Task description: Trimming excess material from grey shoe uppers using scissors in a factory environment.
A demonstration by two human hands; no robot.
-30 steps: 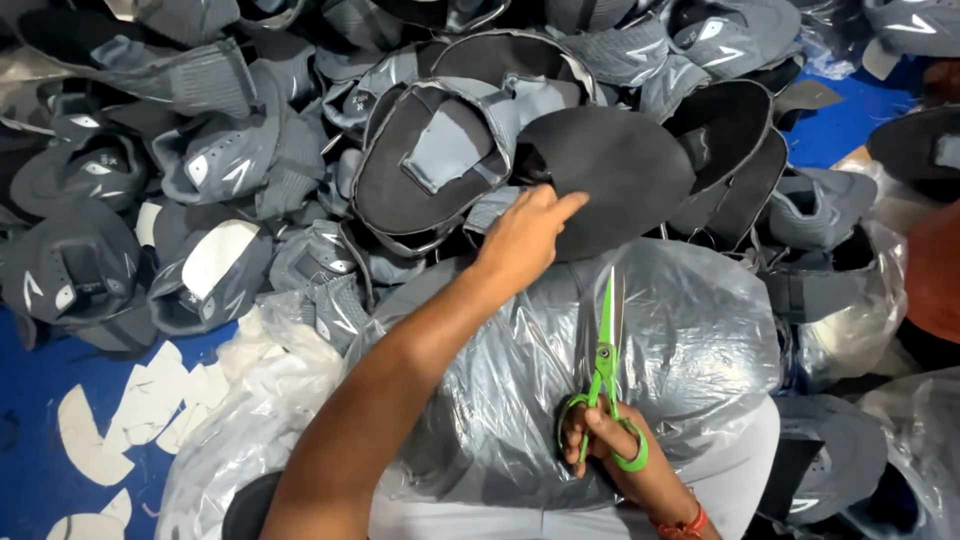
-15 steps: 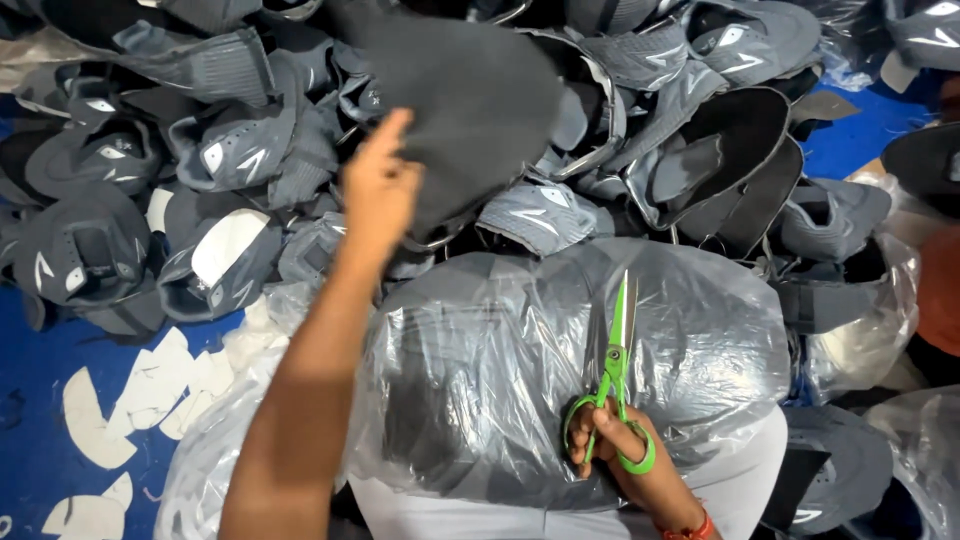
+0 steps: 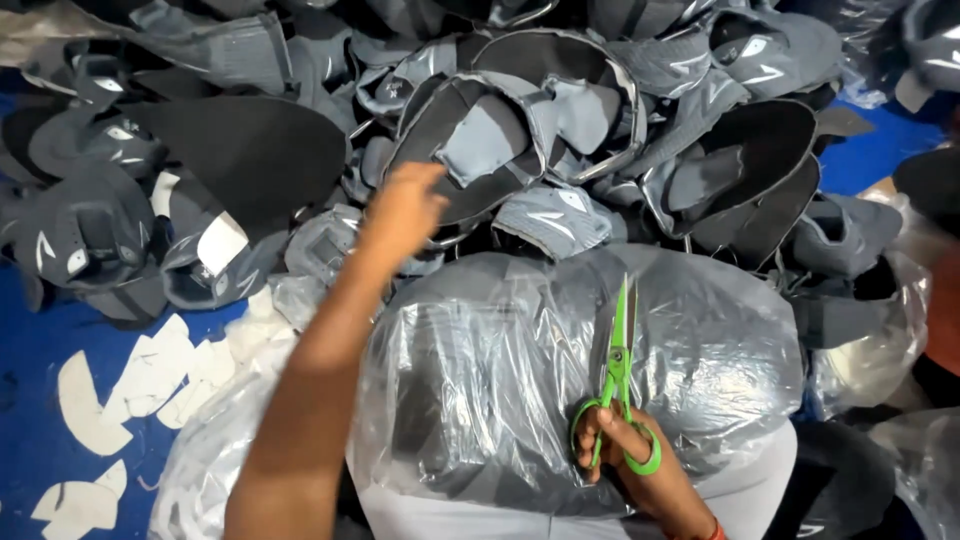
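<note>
While empty-left, right fingers (image 3: pixel 610 440) around scissors (image 3: pixel 618 380).

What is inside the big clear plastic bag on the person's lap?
Through the clear plastic bag shows a packed mass of dark grey fabric, matching the loose cap pieces behind. Creases and glare hide single pieces. The right hand rests green scissors on top.
</note>
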